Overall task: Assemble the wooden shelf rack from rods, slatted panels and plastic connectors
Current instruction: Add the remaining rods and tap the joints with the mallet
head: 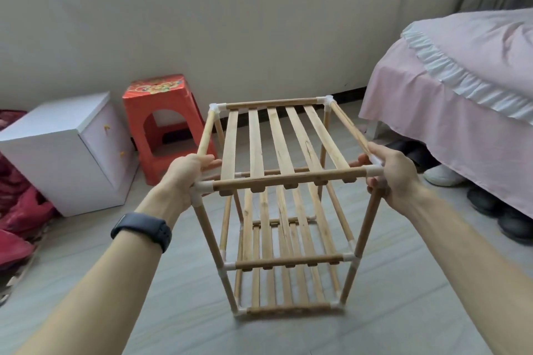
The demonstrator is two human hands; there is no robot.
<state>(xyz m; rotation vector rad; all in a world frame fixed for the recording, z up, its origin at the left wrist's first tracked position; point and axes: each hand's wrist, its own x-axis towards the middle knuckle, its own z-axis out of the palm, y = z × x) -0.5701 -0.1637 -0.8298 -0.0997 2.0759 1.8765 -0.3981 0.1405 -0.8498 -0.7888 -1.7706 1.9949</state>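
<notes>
Both forearms reach forward from the bottom corners, a black wristband (141, 230) on the left wrist. The left hand (186, 174) lies knuckles-up, its fingers (206, 160) curled over the rack's top left side rod just behind the white front-left connector (202, 188). The right hand (396, 173) mirrors it at the front-right connector (375, 171), thumb above and fingers wrapped round the corner from outside. Between them stands the wooden shelf rack (288, 179), upright, with three slatted tiers, its lowest tier down at the grey floor (173, 297); whether it bears on the floor I cannot tell. Beyond, to the left, are red cloth (17, 210), a white cabinet (72, 153) and a red plastic stool (164, 112) by the wall. To the right is a bed (461, 81) in a pink cover, with shoes (444, 175) beneath
</notes>
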